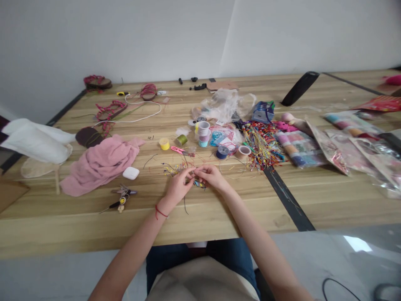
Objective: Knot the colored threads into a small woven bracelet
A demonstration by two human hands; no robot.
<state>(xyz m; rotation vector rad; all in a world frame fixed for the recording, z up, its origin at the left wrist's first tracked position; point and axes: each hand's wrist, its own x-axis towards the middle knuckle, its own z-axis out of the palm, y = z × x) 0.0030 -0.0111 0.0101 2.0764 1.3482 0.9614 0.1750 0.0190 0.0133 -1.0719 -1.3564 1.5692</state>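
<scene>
Close together over the front middle of the table, my left hand (179, 184) and my right hand (211, 177) have their fingertips pinched and almost touching. They seem to grip a thin cord, mostly hidden by the fingers. A dark cord end (185, 205) hangs or lies below my left hand. Behind and under the hands lie short coloured cords with yellow tips (171, 169). Pink thread snips (178, 149) rest just beyond, near a yellow spool (164, 144) and an olive spool (181, 140). Navy (222, 153) and beige (243, 153) spools stand right of them.
Left are a pink cloth (103, 163), a white case (130, 173) and keys (122, 198). Stacked spools (203, 136) and clear plastic bags (224, 104) stand behind. A pile of colourful cords (265, 144) and packs of beads (300, 148) lie right, near a black strip (288, 200).
</scene>
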